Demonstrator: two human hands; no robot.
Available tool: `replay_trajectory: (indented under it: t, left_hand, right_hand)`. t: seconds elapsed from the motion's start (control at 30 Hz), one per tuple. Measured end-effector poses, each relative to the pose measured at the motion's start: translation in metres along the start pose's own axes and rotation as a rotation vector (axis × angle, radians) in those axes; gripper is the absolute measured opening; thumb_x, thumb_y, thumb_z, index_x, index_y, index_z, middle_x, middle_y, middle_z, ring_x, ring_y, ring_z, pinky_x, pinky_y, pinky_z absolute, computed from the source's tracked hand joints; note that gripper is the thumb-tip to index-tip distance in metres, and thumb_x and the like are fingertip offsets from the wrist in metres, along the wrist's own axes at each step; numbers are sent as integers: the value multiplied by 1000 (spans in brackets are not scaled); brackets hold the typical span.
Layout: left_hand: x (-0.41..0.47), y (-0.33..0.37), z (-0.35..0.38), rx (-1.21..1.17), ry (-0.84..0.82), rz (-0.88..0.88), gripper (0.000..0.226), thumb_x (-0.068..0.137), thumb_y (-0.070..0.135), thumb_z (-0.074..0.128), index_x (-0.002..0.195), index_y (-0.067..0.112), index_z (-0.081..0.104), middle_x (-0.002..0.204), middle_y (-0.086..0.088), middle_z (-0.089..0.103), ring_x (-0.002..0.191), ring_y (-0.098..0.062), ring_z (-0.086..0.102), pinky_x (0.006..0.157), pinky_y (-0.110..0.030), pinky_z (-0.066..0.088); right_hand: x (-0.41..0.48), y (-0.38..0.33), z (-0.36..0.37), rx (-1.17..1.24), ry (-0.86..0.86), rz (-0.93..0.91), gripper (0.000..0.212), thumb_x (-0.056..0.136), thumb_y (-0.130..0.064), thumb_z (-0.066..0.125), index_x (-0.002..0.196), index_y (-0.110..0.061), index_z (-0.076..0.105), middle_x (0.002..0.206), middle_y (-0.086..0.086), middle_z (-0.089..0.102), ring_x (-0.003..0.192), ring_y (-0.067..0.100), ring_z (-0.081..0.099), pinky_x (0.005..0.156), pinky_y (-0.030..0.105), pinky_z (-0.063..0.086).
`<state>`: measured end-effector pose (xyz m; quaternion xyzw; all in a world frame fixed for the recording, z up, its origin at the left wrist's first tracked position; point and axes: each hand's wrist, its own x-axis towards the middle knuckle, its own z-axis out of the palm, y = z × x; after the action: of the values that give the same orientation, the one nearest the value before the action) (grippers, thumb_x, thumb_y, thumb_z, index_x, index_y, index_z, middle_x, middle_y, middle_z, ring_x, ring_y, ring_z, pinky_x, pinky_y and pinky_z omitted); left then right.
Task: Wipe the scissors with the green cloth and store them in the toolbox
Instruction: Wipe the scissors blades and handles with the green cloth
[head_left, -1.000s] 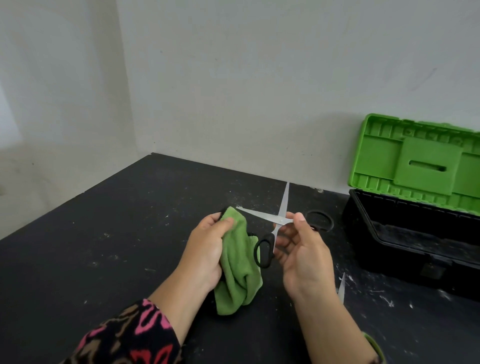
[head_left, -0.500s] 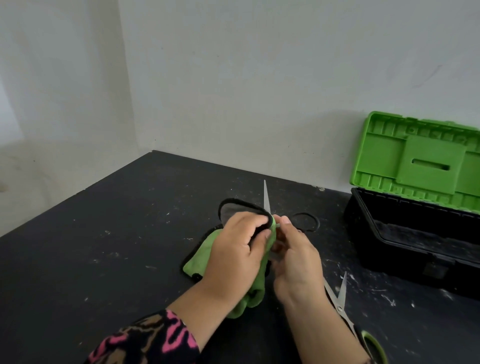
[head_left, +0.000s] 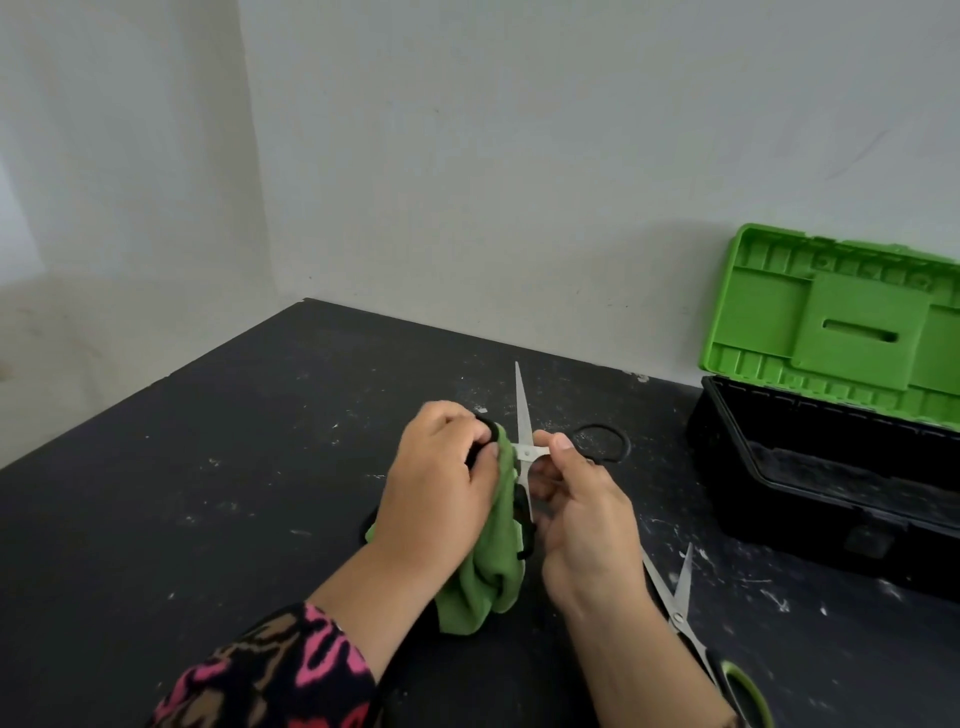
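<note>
Over the middle of the black table I hold a pair of black-handled scissors (head_left: 523, 415) with one steel blade pointing up and away. My right hand (head_left: 582, 514) pinches them near the pivot screw. My left hand (head_left: 441, 483) grips the green cloth (head_left: 493, 561) and presses it around the other blade, which is hidden inside the cloth. One black handle ring (head_left: 602, 441) shows behind my right thumb. The toolbox (head_left: 831, 467) stands open at the right, with a black body and a raised green lid (head_left: 841, 322).
A second pair of scissors (head_left: 685, 618) with green-and-black handles lies on the table (head_left: 208, 493) by my right wrist, blades slightly apart. White walls close off the back and left. The table's left edge runs diagonally.
The cloth in my left hand has slid along the covered blade, and the pivot and more of the upright blade now show. Earlier the blades were spread wide in my right hand.
</note>
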<state>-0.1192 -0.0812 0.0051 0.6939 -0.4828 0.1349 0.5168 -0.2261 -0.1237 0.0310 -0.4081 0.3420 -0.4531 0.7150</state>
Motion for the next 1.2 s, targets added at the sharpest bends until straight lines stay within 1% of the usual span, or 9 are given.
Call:
replay_trajectory:
  t: [0.13, 0.27, 0.4, 0.53, 0.67, 0.73, 0.9, 1.03, 1.2]
  left_hand:
    - [-4, 3, 1, -57, 5, -6, 5, 85, 15, 65, 88, 16, 60, 85, 10, 58, 78, -11, 57, 66, -31, 49]
    - [-10, 13, 6, -100, -40, 109, 11, 90, 25, 58, 97, 18, 63, 90, 9, 61, 82, -10, 59, 71, -26, 49]
    - [-6, 6, 7, -64, -53, 89, 10, 89, 24, 59, 89, 16, 66, 85, 10, 57, 79, -10, 56, 67, -23, 44]
    - [-4, 3, 4, -61, 29, 58, 7, 88, 20, 61, 88, 15, 66, 84, 9, 58, 78, -9, 55, 67, -17, 41]
    - [-9, 15, 5, -130, 35, 124, 17, 90, 24, 56, 88, 13, 68, 84, 7, 60, 78, -8, 56, 67, -16, 44]
    - [-8, 14, 6, -126, 8, 116, 16, 89, 25, 57, 84, 14, 66, 83, 9, 57, 76, -8, 55, 64, -15, 42]
    - [-3, 4, 1, -71, 49, 52, 5, 85, 13, 65, 81, 13, 63, 79, 8, 55, 73, -8, 52, 62, -16, 41]
    - [-9, 15, 4, -136, 51, 130, 14, 89, 22, 58, 83, 11, 65, 80, 5, 57, 74, -10, 54, 63, -17, 42]
    - [-4, 5, 4, -84, 33, 50, 6, 87, 15, 63, 81, 13, 61, 80, 8, 54, 73, -10, 52, 61, -17, 40]
  right_hand:
    - [-1, 1, 0, -29, -4, -6, 17, 90, -23, 57, 87, -13, 71, 59, -6, 61, 53, 7, 58, 48, 24, 47]
    - [-6, 1, 0, -4, -48, -4, 19, 92, -23, 55, 90, -11, 71, 71, 0, 73, 65, 11, 69, 59, 26, 51]
    - [-6, 1, 1, 16, -23, -3, 19, 92, -22, 55, 88, -12, 71, 63, -2, 69, 59, 8, 65, 56, 25, 51]
    - [-5, 1, 1, 24, -22, -1, 19, 92, -23, 56, 90, -10, 70, 55, -5, 64, 53, 8, 63, 54, 26, 50]
    - [-7, 5, 3, 5, -37, 39, 18, 90, -24, 60, 87, -9, 70, 82, 8, 74, 77, 19, 71, 70, 32, 54]
    - [-8, 5, 3, 25, -14, 29, 17, 89, -23, 60, 85, -11, 72, 85, 9, 74, 79, 19, 71, 71, 31, 52]
    - [-9, -1, 3, 53, 22, -9, 19, 90, -25, 59, 89, -13, 73, 60, -4, 59, 54, 6, 61, 48, 19, 48]
    - [-10, 1, 4, 19, 7, -14, 18, 90, -25, 59, 87, -15, 73, 75, 2, 69, 69, 11, 66, 59, 21, 51]
    - [-5, -2, 2, 38, 81, -49, 20, 89, -26, 60, 81, -15, 74, 61, -4, 54, 62, 12, 54, 63, 31, 47]
